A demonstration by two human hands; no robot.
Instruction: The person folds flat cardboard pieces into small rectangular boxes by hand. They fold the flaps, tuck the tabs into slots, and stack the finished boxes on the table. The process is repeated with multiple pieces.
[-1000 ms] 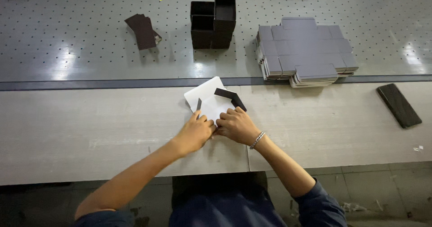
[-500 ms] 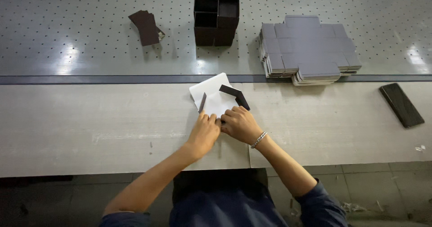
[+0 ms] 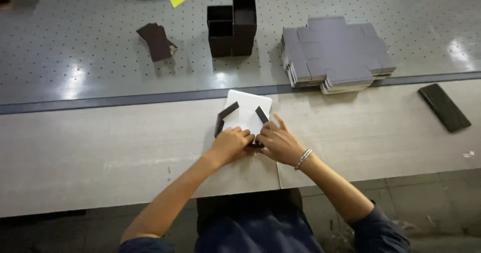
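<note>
On the pale bench just below the grey perforated table (image 3: pixel 100 57), both the left hand (image 3: pixel 231 144) and right hand (image 3: pixel 278 143) press curled fingers onto a half-folded white box blank (image 3: pixel 246 113), whose raised dark flaps could spring back if pressure slips.

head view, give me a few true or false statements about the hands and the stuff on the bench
1. Both hands press on a white card with dark strips. True: the left hand and right hand meet at the near edge of the white card.
2. A stack of flat grey box blanks lies beyond the card, to the right. True.
3. The dark open boxes sit in the person's lap. False: they stand on the perforated table.
4. The right wrist is bare. False: it wears a bracelet.
5. A dark flat slab lies far right on the bench. True.
</note>
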